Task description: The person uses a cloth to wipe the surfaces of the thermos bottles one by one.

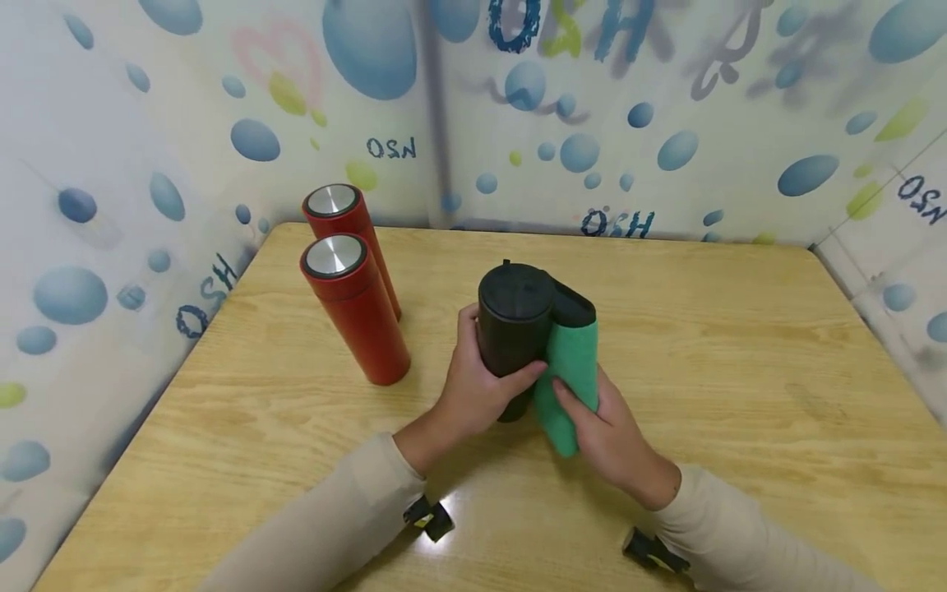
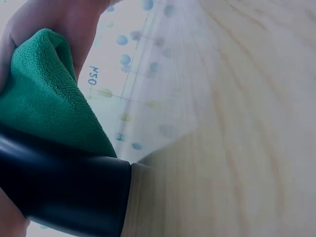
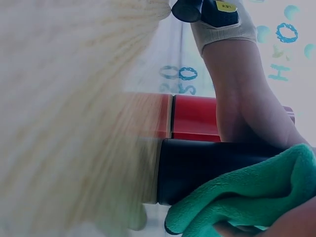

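In the head view, a black lidded tumbler (image 1: 515,316) stands at the middle of the wooden table. My left hand (image 1: 477,382) grips its left side, with the thumb across the front. A green cloth (image 1: 573,370) lies against the tumbler's right side, and my right hand (image 1: 610,427) holds it between thumb and fingers. A dark part sticks out from beside the lid, just above the cloth. The left wrist view shows the fluffy cloth (image 2: 54,98) bunched on the tumbler (image 2: 74,187). From the right wrist, the tumbler's base (image 3: 173,170) shows right at the tabletop.
Two red bottles with silver-topped lids stand to the left, a nearer one (image 1: 362,321) and a farther one (image 1: 344,210) behind it. The wooden table (image 1: 740,370) meets a wall (image 1: 459,164) printed with blue drops at the back, with more walls at both sides.
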Action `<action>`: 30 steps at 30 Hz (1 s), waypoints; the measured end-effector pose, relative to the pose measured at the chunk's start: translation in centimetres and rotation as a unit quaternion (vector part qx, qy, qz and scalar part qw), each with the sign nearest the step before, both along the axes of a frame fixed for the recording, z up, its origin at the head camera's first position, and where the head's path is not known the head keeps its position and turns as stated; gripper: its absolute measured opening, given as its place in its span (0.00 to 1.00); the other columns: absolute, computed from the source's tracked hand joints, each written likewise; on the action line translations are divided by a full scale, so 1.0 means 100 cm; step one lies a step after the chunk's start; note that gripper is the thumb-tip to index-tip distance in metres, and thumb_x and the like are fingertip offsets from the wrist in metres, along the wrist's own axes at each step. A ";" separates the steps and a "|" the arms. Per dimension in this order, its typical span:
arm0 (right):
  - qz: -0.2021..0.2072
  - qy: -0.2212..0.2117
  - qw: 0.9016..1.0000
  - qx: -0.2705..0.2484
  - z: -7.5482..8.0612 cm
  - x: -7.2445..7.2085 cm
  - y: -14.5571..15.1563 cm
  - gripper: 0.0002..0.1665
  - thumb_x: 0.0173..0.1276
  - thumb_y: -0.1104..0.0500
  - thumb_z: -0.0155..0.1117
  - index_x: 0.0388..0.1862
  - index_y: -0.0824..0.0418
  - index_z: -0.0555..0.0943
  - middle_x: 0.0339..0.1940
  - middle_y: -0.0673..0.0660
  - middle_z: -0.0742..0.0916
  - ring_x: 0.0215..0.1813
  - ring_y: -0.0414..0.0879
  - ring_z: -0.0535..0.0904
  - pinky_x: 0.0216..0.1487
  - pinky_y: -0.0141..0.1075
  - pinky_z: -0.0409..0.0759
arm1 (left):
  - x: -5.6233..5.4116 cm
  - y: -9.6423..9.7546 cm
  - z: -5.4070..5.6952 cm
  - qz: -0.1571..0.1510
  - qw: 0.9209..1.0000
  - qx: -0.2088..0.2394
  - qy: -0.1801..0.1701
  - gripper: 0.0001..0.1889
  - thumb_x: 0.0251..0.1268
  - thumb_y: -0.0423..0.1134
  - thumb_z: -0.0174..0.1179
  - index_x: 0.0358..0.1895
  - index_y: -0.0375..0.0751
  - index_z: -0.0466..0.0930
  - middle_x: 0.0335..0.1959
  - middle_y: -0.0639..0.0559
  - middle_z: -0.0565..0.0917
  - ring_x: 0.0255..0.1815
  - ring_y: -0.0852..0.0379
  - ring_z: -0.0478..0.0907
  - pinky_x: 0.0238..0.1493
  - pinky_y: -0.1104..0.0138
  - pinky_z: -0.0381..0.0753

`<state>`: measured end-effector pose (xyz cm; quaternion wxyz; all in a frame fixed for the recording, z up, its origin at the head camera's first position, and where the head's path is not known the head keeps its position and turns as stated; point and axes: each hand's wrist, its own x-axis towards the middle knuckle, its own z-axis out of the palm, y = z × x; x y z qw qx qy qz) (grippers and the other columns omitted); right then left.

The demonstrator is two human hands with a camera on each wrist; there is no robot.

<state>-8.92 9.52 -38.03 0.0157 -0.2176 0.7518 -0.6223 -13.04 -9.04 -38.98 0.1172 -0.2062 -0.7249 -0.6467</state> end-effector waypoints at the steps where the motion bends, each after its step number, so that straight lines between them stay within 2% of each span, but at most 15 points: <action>1: -0.003 0.002 1.000 -0.004 0.000 0.001 0.000 0.26 0.80 0.64 0.47 0.73 0.66 0.61 0.63 0.61 0.76 0.59 0.38 0.76 0.59 0.25 0.76 | 0.001 0.000 0.000 0.000 1.000 0.000 -0.001 0.45 0.56 0.56 0.72 0.69 0.43 0.54 0.65 0.48 0.73 0.62 0.51 0.74 0.64 0.52 0.74; 4: -0.012 0.013 1.000 -0.014 0.001 0.001 -0.001 0.25 0.79 0.65 0.48 0.72 0.69 0.61 0.64 0.61 0.76 0.61 0.35 0.75 0.60 0.24 0.75 | 0.001 0.000 0.001 -0.001 1.000 0.002 -0.002 0.45 0.55 0.60 0.70 0.66 0.42 0.55 0.64 0.48 0.73 0.60 0.51 0.74 0.63 0.53 0.74; 11: -0.019 0.011 1.000 -0.021 0.002 0.001 -0.001 0.26 0.79 0.66 0.48 0.72 0.72 0.61 0.65 0.63 0.75 0.63 0.34 0.74 0.62 0.24 0.74 | 0.000 0.000 0.005 -0.005 1.000 0.002 -0.010 0.40 0.57 0.49 0.73 0.63 0.41 0.56 0.64 0.47 0.74 0.60 0.51 0.74 0.64 0.54 0.73; 14: -0.016 0.002 1.000 -0.008 0.001 0.000 -0.001 0.25 0.79 0.65 0.48 0.72 0.70 0.61 0.64 0.63 0.76 0.62 0.35 0.75 0.61 0.24 0.75 | 0.001 -0.001 0.004 -0.007 1.000 0.002 -0.015 0.39 0.57 0.48 0.73 0.62 0.40 0.56 0.64 0.47 0.74 0.60 0.51 0.74 0.64 0.54 0.73; 21: -0.019 -0.005 1.000 0.010 0.001 -0.001 -0.002 0.25 0.80 0.62 0.47 0.73 0.65 0.62 0.64 0.61 0.77 0.61 0.39 0.76 0.60 0.26 0.75 | 0.001 -0.001 0.002 -0.003 1.000 0.002 -0.014 0.42 0.56 0.59 0.70 0.63 0.41 0.56 0.63 0.48 0.74 0.60 0.51 0.75 0.63 0.53 0.73; 25: -0.028 -0.010 1.000 0.006 0.000 0.002 -0.002 0.24 0.80 0.63 0.47 0.71 0.68 0.62 0.62 0.61 0.77 0.59 0.37 0.76 0.59 0.25 0.75 | 0.003 -0.001 -0.001 -0.006 1.000 0.001 -0.022 0.43 0.55 0.60 0.71 0.63 0.41 0.56 0.63 0.47 0.74 0.59 0.51 0.74 0.63 0.53 0.73; 30: -0.038 0.023 0.999 -0.021 -0.001 0.003 -0.003 0.22 0.78 0.67 0.49 0.67 0.73 0.65 0.55 0.57 0.78 0.53 0.38 0.77 0.55 0.25 0.77 | 0.001 -0.001 -0.001 -0.009 1.000 0.004 -0.015 0.43 0.55 0.61 0.70 0.63 0.41 0.56 0.63 0.47 0.75 0.59 0.50 0.74 0.64 0.52 0.73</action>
